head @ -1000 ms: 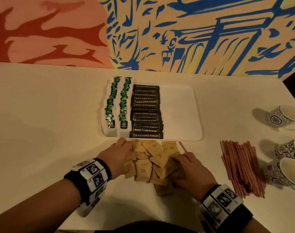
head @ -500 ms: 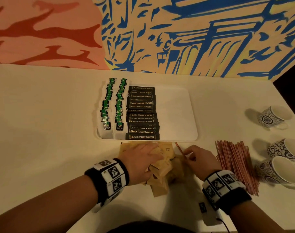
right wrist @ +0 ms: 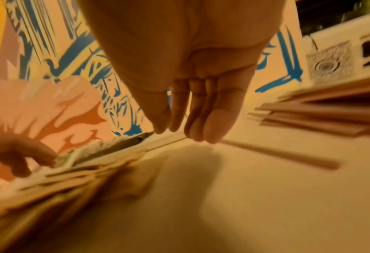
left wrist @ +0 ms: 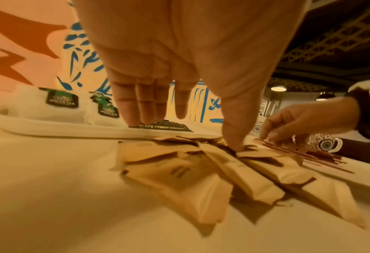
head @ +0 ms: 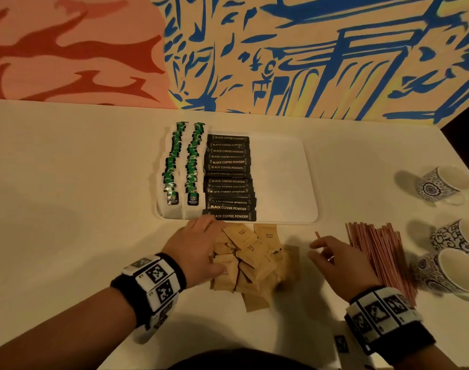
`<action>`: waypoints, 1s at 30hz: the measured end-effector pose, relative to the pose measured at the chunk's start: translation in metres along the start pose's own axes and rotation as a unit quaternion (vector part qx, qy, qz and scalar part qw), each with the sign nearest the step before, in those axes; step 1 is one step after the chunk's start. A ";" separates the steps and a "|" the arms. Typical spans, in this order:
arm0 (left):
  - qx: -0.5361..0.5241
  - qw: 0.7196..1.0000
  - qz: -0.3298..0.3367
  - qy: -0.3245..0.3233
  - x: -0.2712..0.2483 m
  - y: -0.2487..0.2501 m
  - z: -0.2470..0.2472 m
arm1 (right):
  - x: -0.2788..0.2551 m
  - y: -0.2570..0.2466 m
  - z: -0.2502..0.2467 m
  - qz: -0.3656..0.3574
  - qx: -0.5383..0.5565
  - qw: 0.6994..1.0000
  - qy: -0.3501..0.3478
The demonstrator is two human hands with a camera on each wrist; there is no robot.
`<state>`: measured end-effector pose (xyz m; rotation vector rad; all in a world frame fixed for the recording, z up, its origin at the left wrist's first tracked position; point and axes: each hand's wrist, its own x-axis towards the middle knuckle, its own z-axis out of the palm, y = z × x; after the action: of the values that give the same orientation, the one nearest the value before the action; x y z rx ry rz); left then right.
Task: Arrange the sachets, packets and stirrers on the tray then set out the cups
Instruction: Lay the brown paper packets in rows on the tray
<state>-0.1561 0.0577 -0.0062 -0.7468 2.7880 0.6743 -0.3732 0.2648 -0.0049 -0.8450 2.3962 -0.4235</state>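
Observation:
A pile of brown sugar packets (head: 252,257) lies on the table just in front of the white tray (head: 281,177). My left hand (head: 201,241) rests on the pile's left side with straight fingers, and its thumb (left wrist: 233,137) presses on a packet. My right hand (head: 332,252) is right of the pile, fingers straight, fingertips (right wrist: 210,130) down on a single loose stirrer (right wrist: 287,155). The stirrer bundle (head: 380,255) lies just right of that hand. On the tray's left half stand two rows of green tea bags (head: 182,166) and a column of black coffee sachets (head: 229,180).
Three patterned cups (head: 439,185) (head: 460,236) (head: 447,273) stand at the table's right edge beyond the stirrers. The tray's right half is bare. A painted wall runs along the back of the table.
My right hand left the sugar pile and moved right with a loose stirrer under its fingertips. My left hand shifted right onto the pile and now lies along its left side.

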 end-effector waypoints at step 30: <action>-0.199 0.973 -0.114 -0.022 0.020 0.013 0.019 | 0.024 -0.080 0.050 -0.083 0.115 0.979 -0.148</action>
<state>-0.1788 0.0685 -0.0239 -1.0857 2.4960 1.2010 -0.3209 0.1843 -0.0175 -0.9325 1.9701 -0.5833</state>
